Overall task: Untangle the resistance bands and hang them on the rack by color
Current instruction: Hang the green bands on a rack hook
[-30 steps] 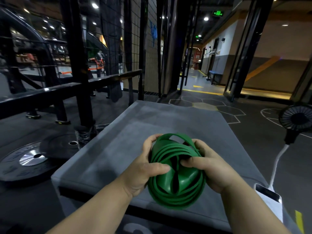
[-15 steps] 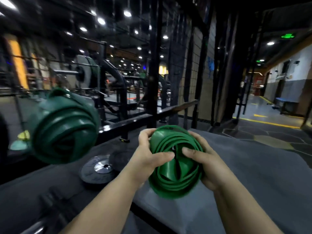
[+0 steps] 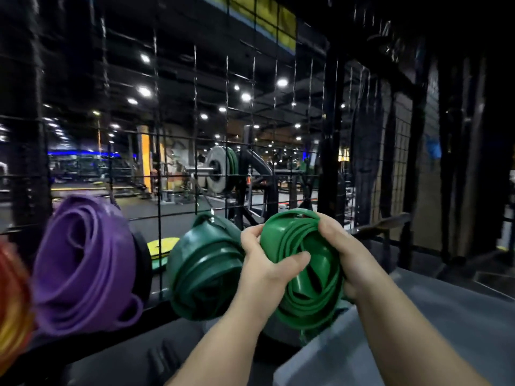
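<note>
**Green stock in hand: bright green coiled rubber resistance band (image 3: 306, 288) held two-handed at the black wire-grid rack (image 3: 330, 140)**

1. Left hand (image 3: 264, 263): I see it closed around the left side of the bright green band. The thumb lies across the front of the coil and the fingers curl over its left rim.
2. Right hand (image 3: 351, 254): it is closed around the right side, with the fingers hooked over the upper rim.
3. Position: the bright green band is raised in front of the rack, above the near edge of a grey padded box (image 3: 446, 324). It hangs on nothing.
4. Rack contents, right to left: a dark green coiled band (image 3: 203, 271), a purple coiled band (image 3: 83, 263), and a red-and-yellow bundle (image 3: 11, 296), blurred at the frame edge.
5. Clearance: the held coil sits just beside the dark green coiled band. I cannot tell whether they touch, because the left hand covers the gap.
</note>
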